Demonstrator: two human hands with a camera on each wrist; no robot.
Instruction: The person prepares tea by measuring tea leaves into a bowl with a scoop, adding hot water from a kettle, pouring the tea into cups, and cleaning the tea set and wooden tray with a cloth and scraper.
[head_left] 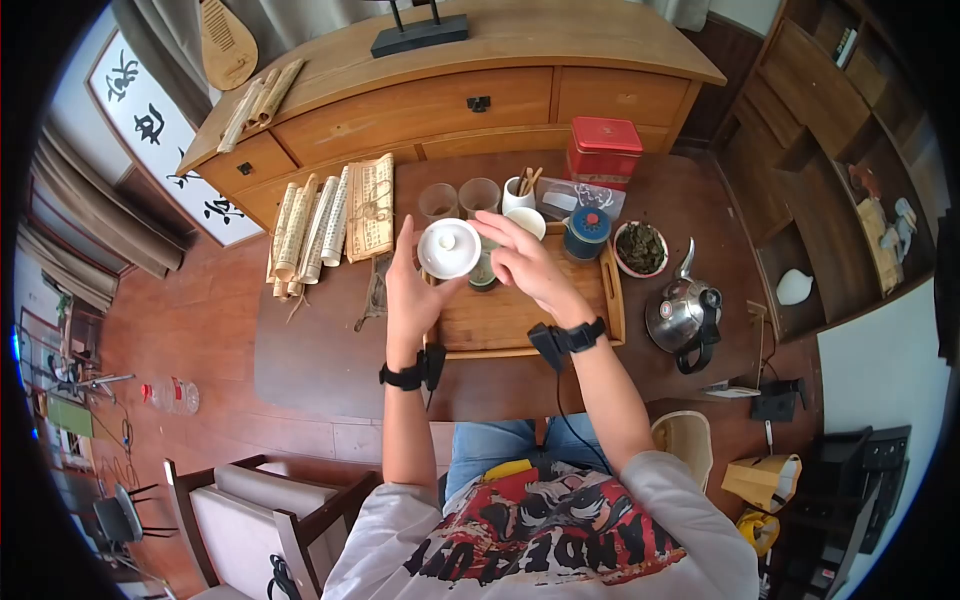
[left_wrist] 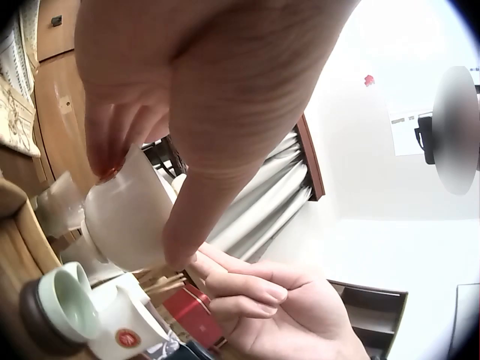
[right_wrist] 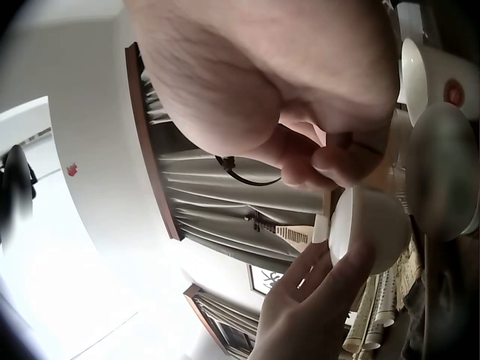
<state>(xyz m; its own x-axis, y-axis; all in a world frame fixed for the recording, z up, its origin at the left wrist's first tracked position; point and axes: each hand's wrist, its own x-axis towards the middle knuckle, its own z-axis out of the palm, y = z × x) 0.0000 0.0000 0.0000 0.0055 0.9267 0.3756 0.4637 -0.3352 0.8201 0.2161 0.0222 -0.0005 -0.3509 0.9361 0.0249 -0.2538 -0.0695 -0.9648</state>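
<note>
My left hand (head_left: 410, 305) grips a white lidded gaiwan (head_left: 448, 250) at its sides, thumb on one side and fingers on the other, above the left part of the wooden tray (head_left: 520, 330). In the left wrist view the gaiwan (left_wrist: 129, 217) is tilted. To its right is my right hand (head_left: 537, 272), two fingers stretched toward the rim and the others bent, holding nothing. The right wrist view has its fingertips right by the lid of the gaiwan (right_wrist: 379, 229). A pale green cup (left_wrist: 69, 304) and a white pitcher (left_wrist: 124, 319) stand below the hands.
On the tray is a blue canister (head_left: 587, 236). Right of it are a bowl of dark tea leaves (head_left: 640, 250) and a steel kettle (head_left: 680, 318). Behind stand glasses (head_left: 480, 195), a white tool holder (head_left: 516, 198) and a red tin (head_left: 603, 150). Scrolls (head_left: 310, 228) lie at the left.
</note>
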